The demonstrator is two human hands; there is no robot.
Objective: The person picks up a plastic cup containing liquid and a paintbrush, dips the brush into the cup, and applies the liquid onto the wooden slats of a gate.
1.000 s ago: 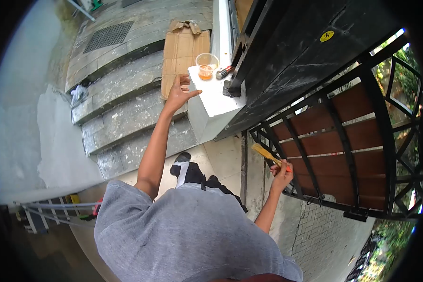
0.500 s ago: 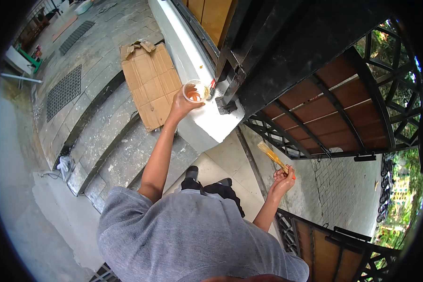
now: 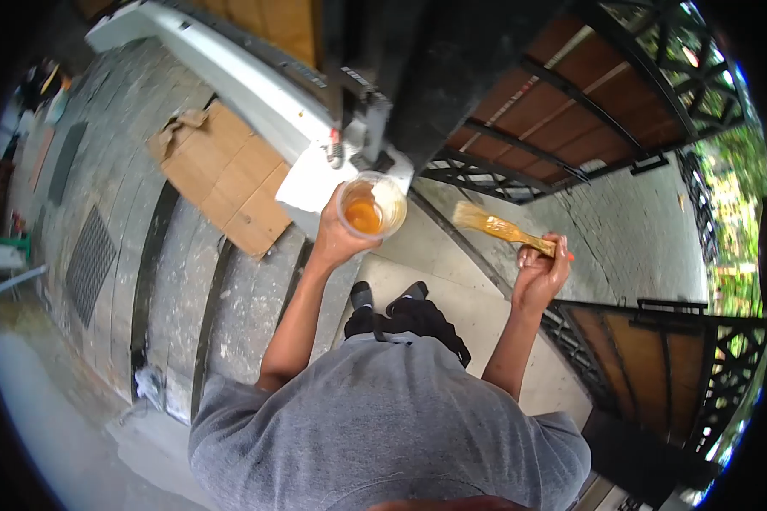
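Note:
A clear plastic cup (image 3: 371, 205) with amber liquid at its bottom is held by my left hand (image 3: 337, 234), whose fingers wrap round its side. My right hand (image 3: 539, 277) grips the handle of a paintbrush (image 3: 503, 228). The brush's pale bristles point left toward the cup, with a gap between them. Just beyond the cup is the white ledge (image 3: 308, 180), where a small object with a red part (image 3: 336, 149) rests near the black metal post.
Flattened cardboard (image 3: 226, 179) lies over the grey steps (image 3: 247, 294) at left. Black-framed gate panels with brown boards (image 3: 571, 98) stand at upper right and lower right (image 3: 656, 362). A floor grate (image 3: 91, 264) is at far left.
The view has turned and shifted. The cup and my left hand are nearer the camera, away from the ledge. My right hand has raised the brush, which now lies more level.

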